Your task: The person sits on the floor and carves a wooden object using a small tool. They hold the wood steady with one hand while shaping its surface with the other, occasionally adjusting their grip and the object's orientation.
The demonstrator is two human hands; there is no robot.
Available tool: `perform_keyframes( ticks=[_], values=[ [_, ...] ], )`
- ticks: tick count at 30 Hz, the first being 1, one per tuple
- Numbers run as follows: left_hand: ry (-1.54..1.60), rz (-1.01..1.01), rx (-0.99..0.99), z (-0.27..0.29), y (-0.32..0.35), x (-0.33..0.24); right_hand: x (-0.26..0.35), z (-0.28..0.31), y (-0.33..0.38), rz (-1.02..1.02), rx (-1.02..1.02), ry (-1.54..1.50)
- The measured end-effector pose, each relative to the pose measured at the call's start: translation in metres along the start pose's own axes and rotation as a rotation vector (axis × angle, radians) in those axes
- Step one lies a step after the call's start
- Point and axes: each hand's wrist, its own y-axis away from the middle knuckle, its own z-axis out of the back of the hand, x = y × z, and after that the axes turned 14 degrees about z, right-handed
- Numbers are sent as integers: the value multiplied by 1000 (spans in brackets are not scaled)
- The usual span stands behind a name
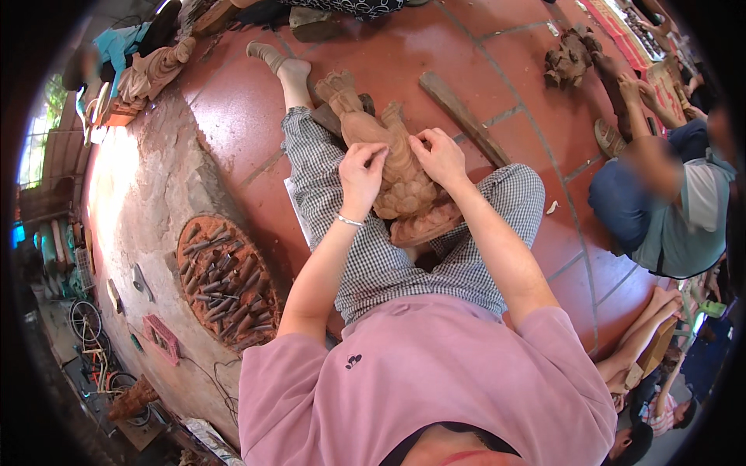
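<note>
A carved wooden sculpture (406, 177), light brown with rounded folds and flared ends, lies across my lap between my legs. My left hand (363, 177) is at its left side, thumb and fingers pinched together against the wood. On the opposite side my right hand (441, 159) has its fingers bent and closed at the carving's surface. Whatever either pinch holds, if anything, is too small to make out. A dark wooden block (329, 120) lies partly hidden under the sculpture's far end.
A wooden bar (465, 116) lies on the red tiles beyond my right knee. To my left, a round tray (186, 233) holds several carving chisels. A pink basket (161, 340) stands farther left. One person (660, 202) sits at right, near a dark wooden carving (571, 58).
</note>
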Motion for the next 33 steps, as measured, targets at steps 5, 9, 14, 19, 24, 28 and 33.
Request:
perform_keyframes(
  ticks=[5, 9, 14, 19, 24, 28, 33],
  values=[
    [23, -19, -68, -1, 13, -6, 2, 0, 1, -13, -10, -14],
    [-32, -47, -96, -6, 6, -6, 3, 0, 1, -9, -27, -6],
    [-260, -178, -216, -18, -14, -15, 6, -2, 3, 5, -42, 0],
    [-333, -306, -129, -8, -17, -10, 11, -4, 6, 10, -62, 37],
    [-371, -211, 27, -20, -38, -15, 4, -6, 1, 35, -59, 61],
    [-301, -167, 34, -22, -33, -14, 5, 2, 0, 24, -9, -13],
    [-112, -225, 9, -15, -26, 3, 1, -3, 0, 34, -43, 43]
  ],
)
